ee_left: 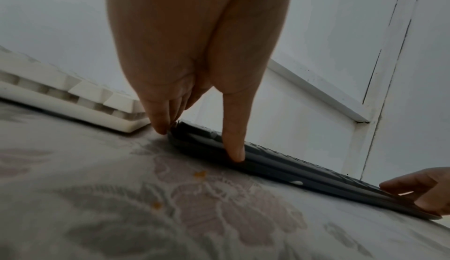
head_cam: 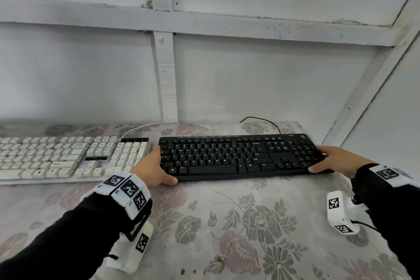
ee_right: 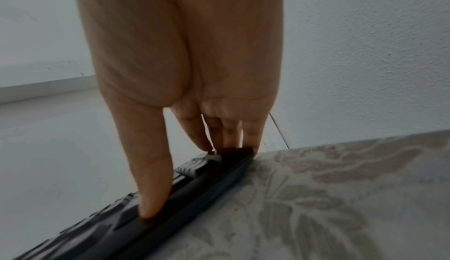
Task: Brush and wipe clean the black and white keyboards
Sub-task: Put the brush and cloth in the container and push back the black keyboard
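1. The black keyboard (head_cam: pixel 241 157) lies flat on the floral tablecloth (head_cam: pixel 227 223), with the white keyboard (head_cam: pixel 68 157) just beside it at its 9 o'clock, their near corners almost touching.

2. The left hand (head_cam: pixel 154 167) grasps the black keyboard's left end: its thumb (ee_left: pixel 233 139) lies along the front edge, and its fingers (ee_left: pixel 158 118) drop down the side into the narrow gap between the two boards.

3. The right hand (head_cam: pixel 336 160) grasps the right end the same way, thumb (ee_right: pixel 148 187) on the front lip, fingers (ee_right: pixel 250 135) over the far corner by the number pad.

4. I'd judge the step to be positioning or lifting the black keyboard, perhaps to tip crumbs out before brushing. No brush or cloth is anywhere I can see.

5. To do it well, I'd keep both ends level and lift them together, so the board doesn't twist.

6. Watch the black cable (head_cam: pixel 261 120) trailing off at 12 o'clock toward the wall (head_cam: pixel 272 79); leave it slack, or it will tug the board back.

7. Move away from the white keyboard, toward 3 or 6 o'clock, or the left fingers may be pinched in the gap.

8. Orange crumbs (head_cam: pixel 219 258) sit on the cloth at 6 o'clock; setting the board on them would undo the work.
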Action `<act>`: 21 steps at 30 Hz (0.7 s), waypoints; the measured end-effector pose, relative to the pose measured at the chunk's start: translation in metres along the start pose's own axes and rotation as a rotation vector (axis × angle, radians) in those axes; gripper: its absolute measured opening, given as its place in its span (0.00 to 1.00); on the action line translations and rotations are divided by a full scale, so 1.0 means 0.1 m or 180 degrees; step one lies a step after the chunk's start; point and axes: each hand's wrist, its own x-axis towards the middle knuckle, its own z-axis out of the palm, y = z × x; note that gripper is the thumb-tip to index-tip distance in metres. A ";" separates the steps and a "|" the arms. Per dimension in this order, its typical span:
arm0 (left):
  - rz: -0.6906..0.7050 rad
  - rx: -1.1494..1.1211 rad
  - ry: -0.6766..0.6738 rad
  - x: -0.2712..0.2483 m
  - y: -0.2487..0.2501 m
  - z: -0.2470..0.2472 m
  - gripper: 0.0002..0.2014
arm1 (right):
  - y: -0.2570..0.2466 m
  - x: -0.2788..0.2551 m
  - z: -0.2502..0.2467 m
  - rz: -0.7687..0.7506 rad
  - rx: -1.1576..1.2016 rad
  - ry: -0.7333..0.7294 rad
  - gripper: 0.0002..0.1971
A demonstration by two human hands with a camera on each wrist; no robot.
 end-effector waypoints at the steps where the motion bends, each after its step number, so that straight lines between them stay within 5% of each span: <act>1: 0.0010 -0.0017 0.0006 -0.02 0.00 -0.01 0.41 | -0.01 -0.01 0.01 0.0003 -0.0043 0.0044 0.23; 8: 0.0234 -0.0218 0.0087 -0.26 -0.09 -0.12 0.35 | -0.29 -0.22 0.34 -0.0185 -0.0457 0.0481 0.29; 21: 0.0458 -0.0203 0.0089 -0.73 -1.13 -0.84 0.37 | -1.54 -1.03 2.02 -0.1095 -0.0734 -0.0227 0.36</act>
